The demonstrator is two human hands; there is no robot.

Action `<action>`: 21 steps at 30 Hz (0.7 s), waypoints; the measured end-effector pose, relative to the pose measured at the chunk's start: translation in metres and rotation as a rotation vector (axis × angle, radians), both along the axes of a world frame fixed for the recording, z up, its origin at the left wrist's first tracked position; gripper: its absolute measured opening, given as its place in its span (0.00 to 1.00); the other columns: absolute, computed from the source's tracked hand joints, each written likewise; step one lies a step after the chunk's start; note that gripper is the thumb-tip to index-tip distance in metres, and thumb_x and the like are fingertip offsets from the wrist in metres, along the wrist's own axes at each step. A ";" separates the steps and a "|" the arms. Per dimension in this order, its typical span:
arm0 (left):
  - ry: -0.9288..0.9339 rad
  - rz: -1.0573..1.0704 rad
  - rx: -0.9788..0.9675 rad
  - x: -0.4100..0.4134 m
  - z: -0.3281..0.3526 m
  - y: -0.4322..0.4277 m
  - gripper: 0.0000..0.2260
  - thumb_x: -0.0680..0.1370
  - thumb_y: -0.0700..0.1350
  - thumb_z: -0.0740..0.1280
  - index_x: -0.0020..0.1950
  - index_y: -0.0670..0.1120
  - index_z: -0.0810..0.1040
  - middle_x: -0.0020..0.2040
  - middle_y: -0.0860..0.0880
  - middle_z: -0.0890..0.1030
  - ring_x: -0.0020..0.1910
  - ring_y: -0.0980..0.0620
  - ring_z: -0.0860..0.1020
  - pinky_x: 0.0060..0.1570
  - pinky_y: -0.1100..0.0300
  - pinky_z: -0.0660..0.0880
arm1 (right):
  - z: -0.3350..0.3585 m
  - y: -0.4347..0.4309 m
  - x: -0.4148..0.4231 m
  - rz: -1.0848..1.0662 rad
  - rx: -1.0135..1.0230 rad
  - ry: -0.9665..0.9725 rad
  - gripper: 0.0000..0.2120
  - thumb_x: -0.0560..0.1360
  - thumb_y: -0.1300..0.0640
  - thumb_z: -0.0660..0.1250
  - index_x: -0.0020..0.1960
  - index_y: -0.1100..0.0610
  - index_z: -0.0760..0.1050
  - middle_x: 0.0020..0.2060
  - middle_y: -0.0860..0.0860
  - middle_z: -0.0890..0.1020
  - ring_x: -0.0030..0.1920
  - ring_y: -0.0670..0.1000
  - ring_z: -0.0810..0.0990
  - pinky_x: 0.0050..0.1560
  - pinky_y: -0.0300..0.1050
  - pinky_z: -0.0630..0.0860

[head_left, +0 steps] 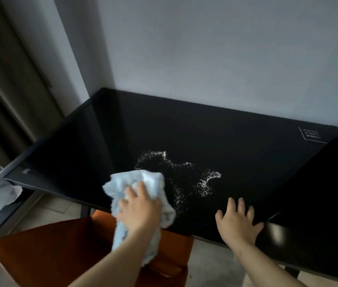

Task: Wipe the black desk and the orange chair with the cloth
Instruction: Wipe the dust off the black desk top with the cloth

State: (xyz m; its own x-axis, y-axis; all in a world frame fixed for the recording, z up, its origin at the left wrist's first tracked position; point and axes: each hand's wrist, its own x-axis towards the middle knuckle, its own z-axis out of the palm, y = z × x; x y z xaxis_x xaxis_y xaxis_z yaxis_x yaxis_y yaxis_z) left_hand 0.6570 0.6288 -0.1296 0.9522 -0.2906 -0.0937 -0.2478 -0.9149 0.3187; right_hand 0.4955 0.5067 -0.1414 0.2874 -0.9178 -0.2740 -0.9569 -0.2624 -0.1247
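White-framed label (311, 134) in the far right corner, writing too blurred to read, glossy black desk (236, 131) against grey wall (205, 48), left hand (139, 211) gripping the pale blue cloth (137, 181) at the near edge beside white powder (203, 183), right hand (238, 221) flat on the desk, fingers spread, orange chair (60, 247) tucked below

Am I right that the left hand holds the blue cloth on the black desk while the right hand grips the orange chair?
Not quite: in the head view the right hand rests flat on the black desk, not on the orange chair. The left hand does hold the blue cloth there.
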 end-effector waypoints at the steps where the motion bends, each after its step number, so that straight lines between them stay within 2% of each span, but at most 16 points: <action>1: -0.009 -0.100 -0.013 -0.015 -0.002 -0.009 0.24 0.73 0.58 0.60 0.67 0.53 0.62 0.65 0.49 0.66 0.61 0.42 0.68 0.54 0.52 0.67 | 0.001 -0.001 0.001 -0.006 0.000 -0.001 0.28 0.79 0.42 0.51 0.75 0.49 0.50 0.76 0.52 0.52 0.75 0.59 0.50 0.69 0.66 0.55; 3: 0.031 -0.267 -0.102 -0.032 -0.007 -0.018 0.24 0.72 0.56 0.61 0.68 0.56 0.62 0.66 0.53 0.65 0.61 0.44 0.67 0.55 0.53 0.65 | 0.002 -0.002 0.001 -0.015 -0.005 -0.008 0.27 0.78 0.41 0.51 0.75 0.48 0.52 0.76 0.51 0.53 0.75 0.58 0.51 0.69 0.65 0.57; 5: 0.059 -0.337 -0.224 -0.021 -0.009 -0.013 0.25 0.72 0.53 0.64 0.68 0.55 0.63 0.68 0.54 0.65 0.61 0.45 0.67 0.56 0.55 0.62 | 0.002 -0.003 -0.001 -0.014 -0.019 -0.012 0.27 0.78 0.40 0.52 0.74 0.47 0.53 0.76 0.50 0.54 0.74 0.57 0.52 0.68 0.63 0.59; 7: -0.010 -0.271 -0.273 0.002 -0.011 0.004 0.26 0.72 0.51 0.66 0.69 0.52 0.66 0.69 0.51 0.67 0.63 0.44 0.68 0.58 0.55 0.62 | 0.003 -0.003 -0.003 -0.002 -0.033 -0.013 0.28 0.78 0.39 0.52 0.74 0.48 0.53 0.76 0.49 0.55 0.74 0.56 0.53 0.68 0.62 0.60; 10: 0.007 -0.018 -0.275 0.027 -0.012 0.021 0.25 0.73 0.51 0.66 0.69 0.52 0.66 0.68 0.48 0.68 0.63 0.40 0.67 0.58 0.51 0.64 | 0.007 -0.003 -0.005 -0.001 -0.038 -0.018 0.28 0.78 0.39 0.53 0.74 0.50 0.55 0.75 0.49 0.56 0.74 0.56 0.55 0.66 0.61 0.62; 12: 0.024 0.006 -0.192 0.014 -0.007 0.012 0.24 0.73 0.52 0.64 0.68 0.53 0.64 0.68 0.49 0.65 0.62 0.41 0.66 0.56 0.51 0.65 | 0.008 -0.003 -0.006 -0.007 -0.034 -0.032 0.28 0.78 0.40 0.53 0.74 0.50 0.56 0.75 0.49 0.57 0.73 0.55 0.56 0.66 0.60 0.62; 16: 0.091 -0.161 -0.088 -0.049 0.001 -0.032 0.23 0.73 0.54 0.61 0.66 0.53 0.61 0.67 0.50 0.62 0.63 0.43 0.64 0.56 0.53 0.65 | 0.009 -0.005 -0.011 0.026 -0.033 -0.057 0.27 0.78 0.42 0.55 0.74 0.50 0.56 0.75 0.47 0.58 0.73 0.54 0.58 0.65 0.56 0.63; 18: 0.117 -0.254 -0.088 -0.075 0.001 -0.050 0.23 0.73 0.54 0.61 0.67 0.54 0.62 0.67 0.51 0.63 0.64 0.45 0.63 0.57 0.53 0.65 | 0.009 -0.010 -0.017 0.062 -0.053 -0.078 0.25 0.78 0.46 0.56 0.73 0.51 0.58 0.74 0.47 0.61 0.71 0.54 0.61 0.63 0.51 0.65; 21: 0.274 -0.300 -0.272 -0.070 0.008 -0.059 0.21 0.72 0.51 0.63 0.65 0.54 0.68 0.65 0.51 0.68 0.62 0.44 0.67 0.59 0.53 0.67 | 0.013 -0.029 -0.029 0.107 -0.071 -0.161 0.20 0.78 0.54 0.56 0.70 0.50 0.65 0.68 0.47 0.71 0.64 0.52 0.68 0.58 0.47 0.67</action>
State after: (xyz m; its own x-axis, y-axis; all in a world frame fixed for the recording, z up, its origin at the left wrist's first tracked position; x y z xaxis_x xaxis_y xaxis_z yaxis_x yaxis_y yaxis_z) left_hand 0.5867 0.5700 -0.1214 0.7736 -0.5974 -0.2113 -0.3617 -0.6901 0.6269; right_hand 0.4663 0.4775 -0.1280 0.4197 -0.8948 -0.1523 -0.8920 -0.3755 -0.2518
